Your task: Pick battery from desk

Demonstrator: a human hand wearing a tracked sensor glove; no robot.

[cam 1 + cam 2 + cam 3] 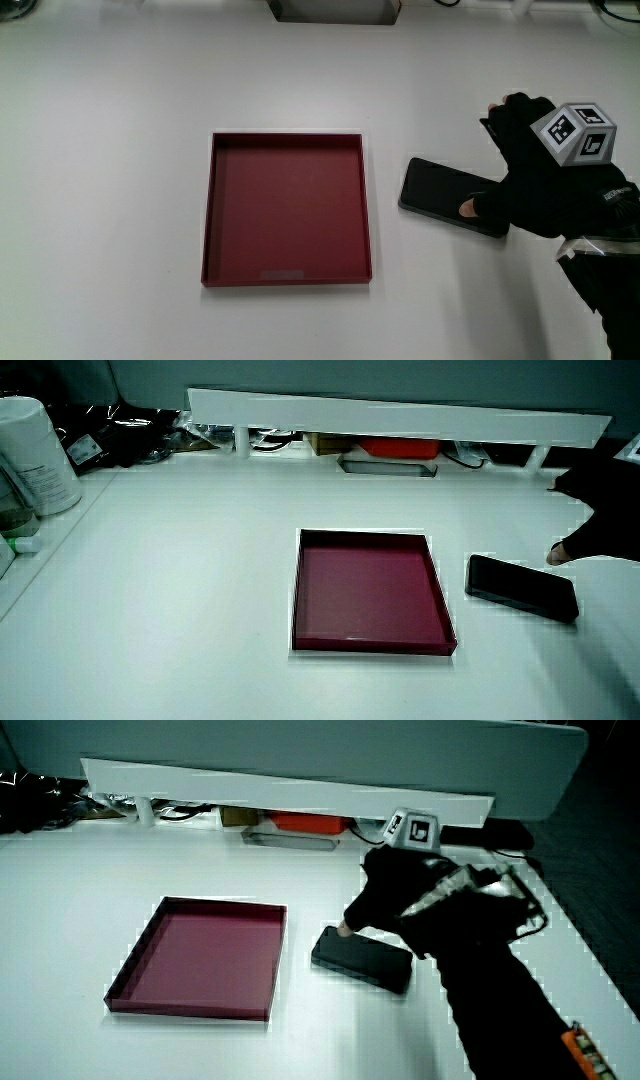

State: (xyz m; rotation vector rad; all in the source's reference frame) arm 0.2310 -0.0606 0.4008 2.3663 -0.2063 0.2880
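The battery (445,190) is a flat black slab lying on the white desk beside the dark red tray (207,210). It shows in both side views (520,588) (365,958), flat on the desk. The gloved hand (540,170) with the patterned cube on its back hovers over the battery end that is away from the tray. Its bare thumb tip (466,208) rests on the battery's top face. The other fingers are spread off the battery and hold nothing. In a side view the hand (410,895) reaches down to the battery; in a side view only part of the hand (595,510) shows.
The shallow red tray (297,595) (190,1010) has nothing in it. A low white partition (400,415) runs along the desk, with a grey item (388,466) and a red one (400,448) under it. A white container (35,455) stands at the desk's edge.
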